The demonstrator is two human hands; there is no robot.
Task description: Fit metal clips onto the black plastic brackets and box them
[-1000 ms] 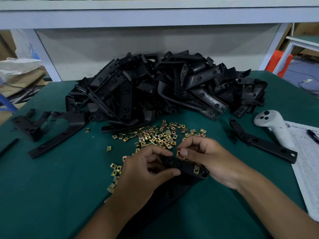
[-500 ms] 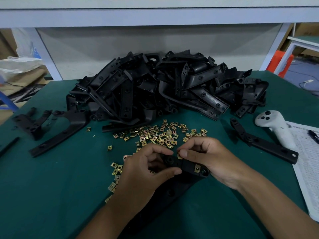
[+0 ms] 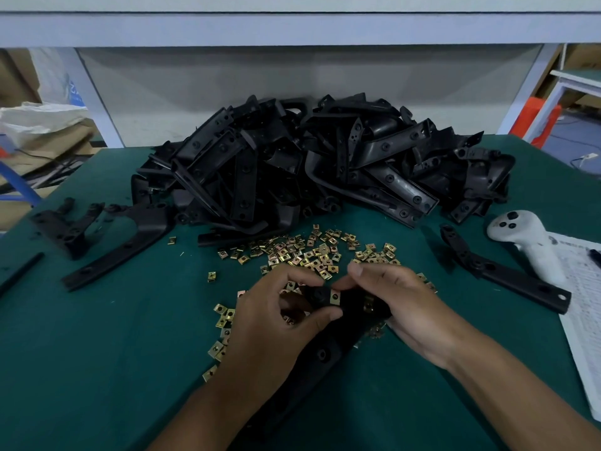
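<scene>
Now a fresh clip (image 3: 335, 296) showing at the far end of the black bracket (image 3: 322, 353), between the two thumbs — a second ago only the clip (image 3: 369, 304) further right along that same end was in sight, under the right hand. Left hand (image 3: 276, 323) curled round the bracket's far end, thumb along its near edge, fingertips (image 3: 317, 281) arched over the top. Right hand (image 3: 400, 301) gripping from the right, thumb reaching left to pinch at the new clip; palm side hidden. Bracket itself hardly shifted over the last second, lying diagonally on the green table (image 3: 97, 369), near end running down under the left forearm. Probably mid-fit on this clip, not yet pressed home — hard to tell whether fully seated. Loose clips (image 3: 309, 255) scattered just beyond the hands and down the left side, the big heap of brackets (image 3: 309, 167) further back, so the bulk of the job clearly ahead. Two separate brackets (image 3: 107, 245) off to the far left, another bracket (image 3: 507, 275) at right beside a white controller (image 3: 527, 242) and a printed sheet (image 3: 582, 307). No box in sight.
</scene>
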